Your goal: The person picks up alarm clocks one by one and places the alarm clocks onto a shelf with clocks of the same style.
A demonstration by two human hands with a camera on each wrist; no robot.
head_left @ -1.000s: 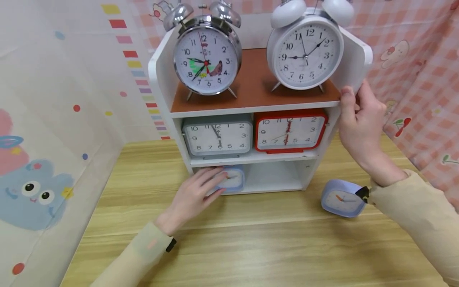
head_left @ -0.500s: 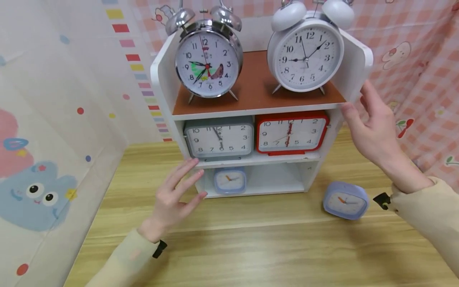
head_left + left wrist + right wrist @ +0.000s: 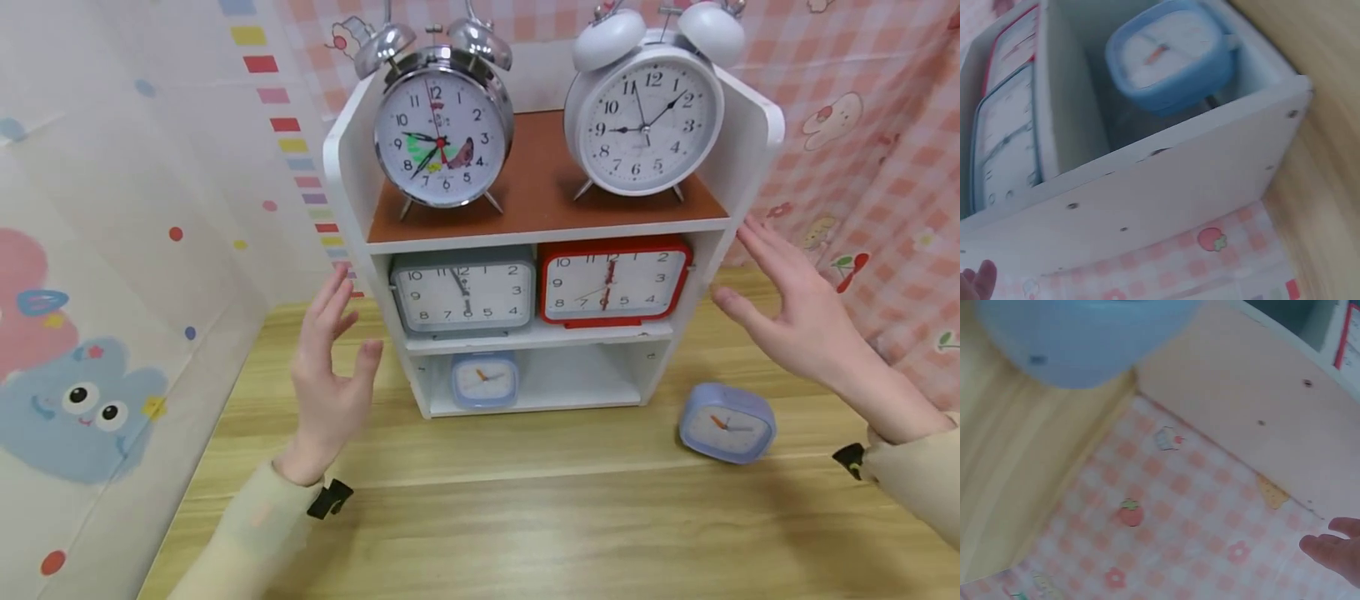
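Note:
A white shelf (image 3: 540, 335) with three levels stands on the wooden table. My left hand (image 3: 330, 379) hovers beside its left side, fingers straight and thumb apart, holding nothing. At the shelf's right side my right hand (image 3: 802, 308) reaches with straight fingers, the tips close to the side panel. On the bottom level, at the left, sits a small blue alarm clock (image 3: 484, 380). A purple-blue alarm clock (image 3: 727, 422) stands on the table right of the shelf, below my right hand. The middle level holds a grey clock (image 3: 463, 292) and a red-framed clock (image 3: 617, 282).
On the brown top board stand a silver twin-bell alarm clock (image 3: 442, 137) and a white twin-bell alarm clock (image 3: 643, 125). A checked pink cloth (image 3: 885, 167) hangs behind and to the right. The wooden table (image 3: 540, 508) stretches in front of the shelf.
My left hand has let go of the small blue clock on the bottom level and drawn back left. My right hand has released the shelf's upper right edge and moved slightly right and down.

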